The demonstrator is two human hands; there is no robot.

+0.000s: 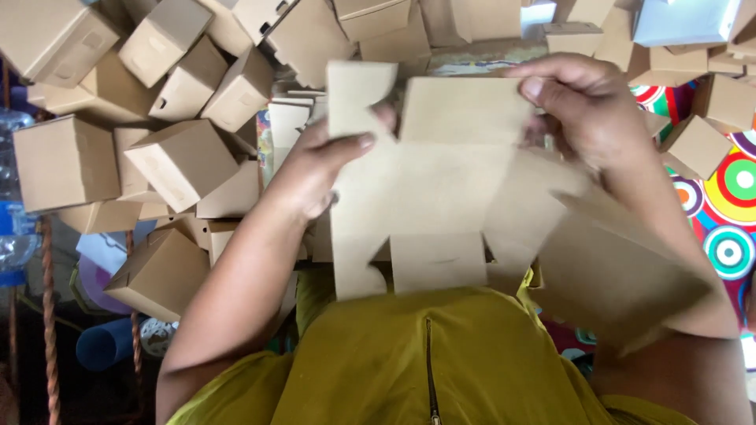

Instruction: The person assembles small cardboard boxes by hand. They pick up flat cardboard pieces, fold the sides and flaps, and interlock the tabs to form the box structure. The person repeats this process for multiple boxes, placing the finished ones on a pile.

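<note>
I hold a flat, unfolded brown cardboard box blank (441,189) in front of my chest, its flaps hanging down. My left hand (319,169) grips its left side, thumb pressed on the front face near the upper left flap. My right hand (579,110) pinches the top right edge, fingers curled over the panel. A further cardboard panel (622,267) juts out to the lower right, blurred, under my right forearm.
A heap of folded brown cardboard boxes (185,161) fills the left and the top. More boxes (697,145) lie at the right on a mat with coloured circles (728,197). A blue tube (106,344) and clear plastic bottles (12,236) sit at the lower left.
</note>
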